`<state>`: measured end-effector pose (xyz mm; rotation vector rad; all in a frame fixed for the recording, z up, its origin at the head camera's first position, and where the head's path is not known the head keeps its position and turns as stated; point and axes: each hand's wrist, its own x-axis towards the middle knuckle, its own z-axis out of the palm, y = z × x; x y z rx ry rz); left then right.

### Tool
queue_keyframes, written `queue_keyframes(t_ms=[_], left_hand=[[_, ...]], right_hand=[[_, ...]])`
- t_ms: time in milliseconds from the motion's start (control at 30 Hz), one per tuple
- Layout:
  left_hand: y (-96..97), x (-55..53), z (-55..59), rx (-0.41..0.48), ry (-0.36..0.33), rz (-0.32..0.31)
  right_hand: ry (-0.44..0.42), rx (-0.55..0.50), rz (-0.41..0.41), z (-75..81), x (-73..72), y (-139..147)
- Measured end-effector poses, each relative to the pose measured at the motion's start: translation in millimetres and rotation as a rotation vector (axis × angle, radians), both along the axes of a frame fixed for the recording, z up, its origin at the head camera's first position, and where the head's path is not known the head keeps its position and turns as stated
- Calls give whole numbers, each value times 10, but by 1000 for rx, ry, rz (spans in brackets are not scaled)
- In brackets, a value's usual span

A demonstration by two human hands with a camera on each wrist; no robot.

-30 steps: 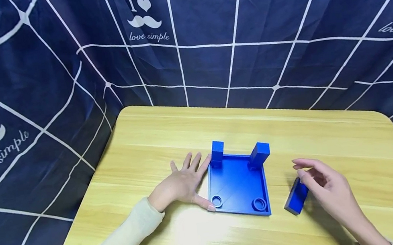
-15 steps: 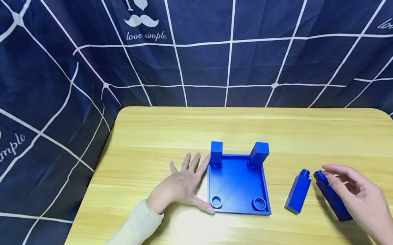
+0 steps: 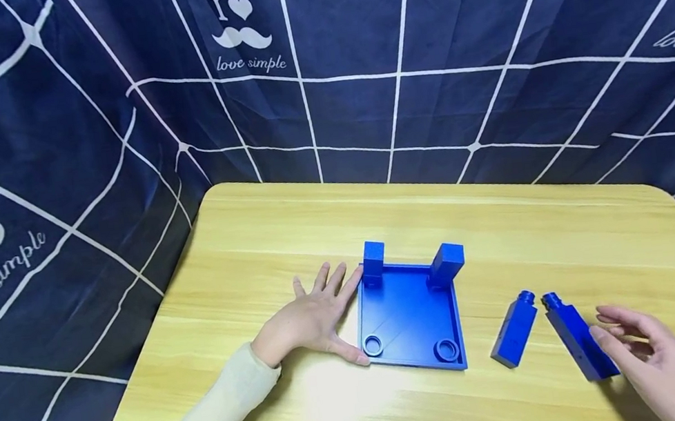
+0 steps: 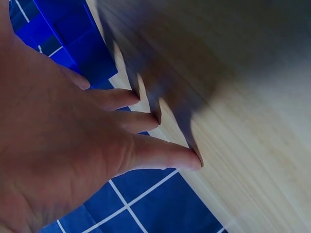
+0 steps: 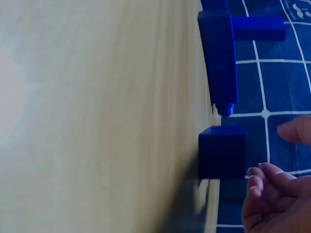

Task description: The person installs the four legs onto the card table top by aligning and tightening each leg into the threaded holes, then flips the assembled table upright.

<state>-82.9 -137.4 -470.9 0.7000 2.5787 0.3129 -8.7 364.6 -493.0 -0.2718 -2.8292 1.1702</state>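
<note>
A blue square tray point(image 3: 409, 320) lies on the table with two upright posts, the left post point(image 3: 374, 262) and the right post point(image 3: 447, 265), at its far corners. Round sockets, one left point(image 3: 372, 345) and one right point(image 3: 446, 350), sit at the near corners. My left hand point(image 3: 315, 320) is spread flat, its thumb and index finger at the tray's left edge. To the tray's right lie a loose post point(image 3: 515, 330) with a ridged neck and a second loose post point(image 3: 577, 336). My right hand point(image 3: 657, 355) is beside the second post, fingers loosely bent, an open gap before the post's end point(image 5: 222, 153).
The wooden table point(image 3: 276, 224) has rounded far corners. Dark blue cloth point(image 3: 363, 110) with white lines hangs behind it and along the left side.
My right hand has moved right and toward the near side, away from the loose posts. The second loose post, not visible a second ago, now shows fully. My left hand has stayed put.
</note>
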Motion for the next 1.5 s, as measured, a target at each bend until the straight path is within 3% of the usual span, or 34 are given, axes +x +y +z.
queue_keyframes(t_ms=[100,367,567,767,967,1133,1300,1500], left_hand=[[4,-5,1,-3,-4,-2],[-2,-1,-10,1,-8,-4],[-7,-7,22,7,-8,5],[-13,-12,64,-8,-22,5],[-8,-33,67,-5,-21,-7],[-13,-42,75,-4,-31,0],[-20,-43,76,-17,-29,7],[-15,-41,74,-22,-32,1]], right_hand=[[-79,36,-2,-40,-11,53],[-176,16,71,-174,25,130],[-336,32,110,-133,-33,138],[-459,120,161,-75,-54,141],[-431,191,210,-52,-46,220],[-434,184,200,-44,-68,237],[-468,141,175,-28,-117,257],[-580,66,120,27,-198,387]])
